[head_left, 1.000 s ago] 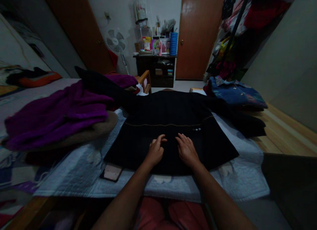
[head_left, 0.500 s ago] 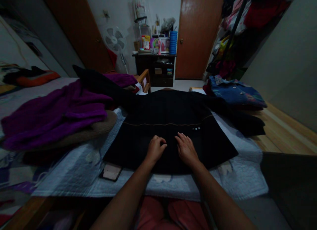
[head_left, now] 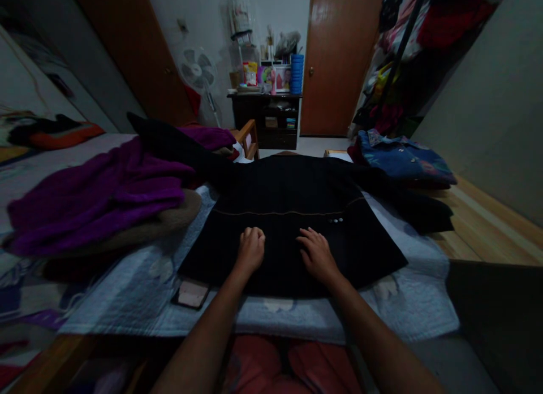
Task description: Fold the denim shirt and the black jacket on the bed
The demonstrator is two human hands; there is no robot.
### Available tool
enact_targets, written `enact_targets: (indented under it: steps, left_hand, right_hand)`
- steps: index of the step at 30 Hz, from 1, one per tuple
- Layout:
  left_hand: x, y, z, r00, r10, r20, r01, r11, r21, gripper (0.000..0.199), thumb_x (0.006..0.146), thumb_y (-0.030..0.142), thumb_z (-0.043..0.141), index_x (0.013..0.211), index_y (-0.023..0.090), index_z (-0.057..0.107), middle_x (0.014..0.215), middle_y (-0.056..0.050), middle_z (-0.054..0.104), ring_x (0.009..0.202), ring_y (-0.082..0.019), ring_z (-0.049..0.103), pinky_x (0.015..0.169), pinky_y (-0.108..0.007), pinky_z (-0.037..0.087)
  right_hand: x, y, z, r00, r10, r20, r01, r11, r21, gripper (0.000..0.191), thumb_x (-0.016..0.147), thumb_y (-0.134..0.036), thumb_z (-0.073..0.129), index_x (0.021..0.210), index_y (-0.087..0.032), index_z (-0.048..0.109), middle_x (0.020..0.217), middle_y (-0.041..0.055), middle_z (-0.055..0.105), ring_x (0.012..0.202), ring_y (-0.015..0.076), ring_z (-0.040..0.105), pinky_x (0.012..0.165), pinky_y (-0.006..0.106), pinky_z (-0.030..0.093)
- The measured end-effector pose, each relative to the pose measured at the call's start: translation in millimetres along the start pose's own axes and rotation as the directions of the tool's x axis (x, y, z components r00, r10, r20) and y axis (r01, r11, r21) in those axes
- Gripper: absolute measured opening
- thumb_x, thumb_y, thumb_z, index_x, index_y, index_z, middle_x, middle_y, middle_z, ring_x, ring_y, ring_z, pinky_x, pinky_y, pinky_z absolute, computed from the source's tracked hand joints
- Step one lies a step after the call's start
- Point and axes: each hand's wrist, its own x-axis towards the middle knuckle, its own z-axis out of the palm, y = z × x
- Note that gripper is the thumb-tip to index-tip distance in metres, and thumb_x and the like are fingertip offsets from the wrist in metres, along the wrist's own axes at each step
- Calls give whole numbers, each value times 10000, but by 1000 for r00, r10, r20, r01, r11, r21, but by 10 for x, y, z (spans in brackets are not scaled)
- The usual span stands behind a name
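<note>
A black long-sleeved garment (head_left: 292,185) lies spread on a light blue quilted cloth (head_left: 424,292), its sleeves reaching out to both sides. A thin brown line crosses it, with small pale buttons at the right end. On its lower part, left of the middle, rests my left hand (head_left: 251,250), fingers curled in; whether they pinch any fabric is too dark to tell. My right hand (head_left: 317,255) lies on the garment below the buttons, fingers spread and holding nothing. A dark-edged flat object (head_left: 193,294) shows partly under the garment's lower left corner.
Purple fleece clothing (head_left: 102,196) is heaped at the left. A folded denim garment (head_left: 405,156) tops a pile at the right. Behind stand a wooden chair (head_left: 250,138), a white fan (head_left: 197,69) and a dark cabinet (head_left: 265,120) with items on it.
My left hand has moved a little left over the garment and its fingers have curled in. My right hand has stayed nearly in place, its thumb now more apart.
</note>
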Motion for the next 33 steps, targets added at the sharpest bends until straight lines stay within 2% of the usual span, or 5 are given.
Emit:
enact_targets:
  steps: [7,12,19,28,33]
  left_hand:
    - [-61,-169,-46,999,32,-14,-30,991,127,167,910,263,447,930,208,603,1016,-75,565,983,-232,508,911,-371,401]
    - [-144,-94,-5,999,23,-44,-16,985,172,131,870,236,519,980,225,590,1060,-68,555,1005,-243,487,891,-370,403]
    - [-146,-103,-11,999,24,-40,-16,981,196,132,880,236,513,988,235,588,1079,-65,549,1018,-238,488,891,-362,398]
    - [-153,-93,-18,999,26,-37,-19,983,184,138,870,229,522,992,234,587,1079,-71,553,1025,-248,482,894,-378,397]
    - [-161,-81,-20,999,18,-30,-11,980,197,140,874,239,523,998,239,585,1092,-64,549,1031,-243,483,889,-371,397]
  right_hand:
    - [-13,-238,-15,989,-80,124,72,995,72,564,784,-99,469,1331,-229,516,1545,66,295,1450,261,135,1135,555,149]
    - [5,-284,-54,975,-164,153,96,921,378,392,738,-12,368,784,-217,699,1052,32,715,1239,195,523,1092,485,304]
    - [-108,-374,-73,958,-160,238,140,985,98,541,863,-212,483,1401,-196,439,1543,99,288,1447,232,167,1155,494,177]
    - [-127,-393,-281,974,-171,151,108,929,355,445,909,-241,421,1344,-207,507,1430,102,478,1367,221,362,1110,456,292]
    - [-182,-459,-260,856,-351,379,64,800,597,324,899,-251,411,1063,-188,682,1069,78,713,1087,211,623,1030,415,394]
